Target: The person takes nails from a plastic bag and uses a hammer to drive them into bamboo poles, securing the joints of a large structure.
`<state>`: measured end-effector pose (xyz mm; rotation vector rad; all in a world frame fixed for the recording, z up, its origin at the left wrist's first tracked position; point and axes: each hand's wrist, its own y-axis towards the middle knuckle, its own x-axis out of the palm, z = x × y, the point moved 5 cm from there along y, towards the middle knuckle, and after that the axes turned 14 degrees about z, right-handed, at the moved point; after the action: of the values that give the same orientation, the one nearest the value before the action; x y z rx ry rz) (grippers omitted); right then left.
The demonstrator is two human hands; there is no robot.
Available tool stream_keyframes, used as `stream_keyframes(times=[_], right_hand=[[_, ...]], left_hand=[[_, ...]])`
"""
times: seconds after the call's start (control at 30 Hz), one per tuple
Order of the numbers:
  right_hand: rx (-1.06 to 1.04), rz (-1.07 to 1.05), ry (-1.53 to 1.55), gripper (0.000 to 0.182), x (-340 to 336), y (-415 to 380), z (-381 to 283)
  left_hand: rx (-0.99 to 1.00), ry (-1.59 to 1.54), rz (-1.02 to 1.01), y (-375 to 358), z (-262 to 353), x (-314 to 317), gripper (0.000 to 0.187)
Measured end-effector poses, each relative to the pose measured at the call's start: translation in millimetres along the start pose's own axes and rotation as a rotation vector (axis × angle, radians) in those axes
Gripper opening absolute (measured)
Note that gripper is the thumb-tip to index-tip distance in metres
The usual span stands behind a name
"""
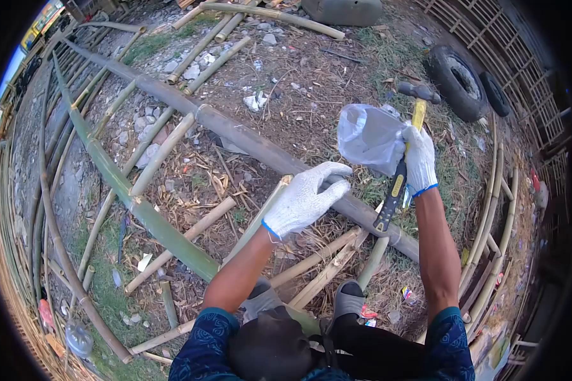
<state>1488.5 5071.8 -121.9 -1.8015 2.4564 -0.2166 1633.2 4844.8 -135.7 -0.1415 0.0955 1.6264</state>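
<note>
My right hand [419, 157], in a white knit glove with a blue cuff, is closed round a hammer [418, 115] high on its handle. The hammer's dark steel head points away from me, and its black-and-yellow grip hangs below my hand. A clear plastic bag [365, 136] is bunched against the same hand and spreads out to its left. My left hand [305, 198], gloved alike, is empty, its fingers loosely bent and apart. It overlaps a long, dark bamboo pole [254, 145] and the end of a shorter, pale bamboo piece [260, 213].
A green bamboo pole [152, 219] runs diagonally on the left, with shorter pieces crossing under it. Cut bamboo lengths [327, 270] lie by my feet. Old tyres [457, 82] stand at the upper right near a bamboo fence [508, 54]. Rubble and litter cover the ground.
</note>
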Motion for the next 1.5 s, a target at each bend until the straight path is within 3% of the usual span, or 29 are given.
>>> stream_keyframes(times=[0.07,0.1,0.17,0.23,0.33,0.47,0.57,0.67,0.8,0.9,0.97,1.2,1.3,1.37,1.43,1.5], right_hand=[[-0.01,-0.007,0.009,0.008,1,0,6],[-0.02,-0.008,-0.006,0.009,1,-1,8],[-0.043,-0.082,-0.07,0.01,2,1,19],[-0.125,-0.124,-0.253,0.02,6,2,27],[-0.083,-0.185,-0.266,0.021,19,-21,31],[-0.075,-0.303,-0.366,0.016,26,-49,41],[-0.127,-0.335,-0.442,0.014,21,-64,53],[-0.128,-0.373,-0.471,0.015,21,-88,55],[-0.103,-0.419,-0.463,0.014,16,-109,75],[-0.099,-0.456,-0.48,0.013,11,-118,86],[-0.039,-0.46,-0.51,0.011,9,-123,90],[0.149,-0.533,-0.528,0.013,16,-141,98],[0.144,-0.593,-0.57,0.013,21,-149,108],[0.166,-0.626,-0.552,0.013,24,-158,112],[0.178,-0.637,-0.563,0.013,27,-168,114],[0.132,-0.656,-0.556,0.013,28,-169,132]], left_hand=[[0.046,0.106,0.057,0,-26,1,0.036],[-0.04,0.098,0.11,1,-36,-1,0.035],[0.065,0.103,0.268,9,-34,-5,0.032],[0.383,0.134,0.358,22,-15,-4,0.027],[0.842,0.254,0.361,48,17,5,0.021],[0.312,0.555,-0.044,103,-52,24,0.03],[0.222,0.704,-0.287,92,-128,36,0.034],[0.126,0.772,-0.26,50,-133,47,0.048],[0.07,0.929,-0.302,23,-157,74,0.041],[0.058,0.877,-0.358,10,-178,82,0.039],[-0.048,0.94,-0.372,3,-200,86,0.035],[-0.108,1.017,-0.355,-28,-195,60,0.029],[-0.165,0.89,-0.36,-46,-201,51,0.035],[0.035,0.615,-0.097,-55,-249,58,0.037],[-0.152,0.459,-0.079,-65,-212,43,0.035],[-0.16,0.54,-0.095,-69,-245,48,0.032]])
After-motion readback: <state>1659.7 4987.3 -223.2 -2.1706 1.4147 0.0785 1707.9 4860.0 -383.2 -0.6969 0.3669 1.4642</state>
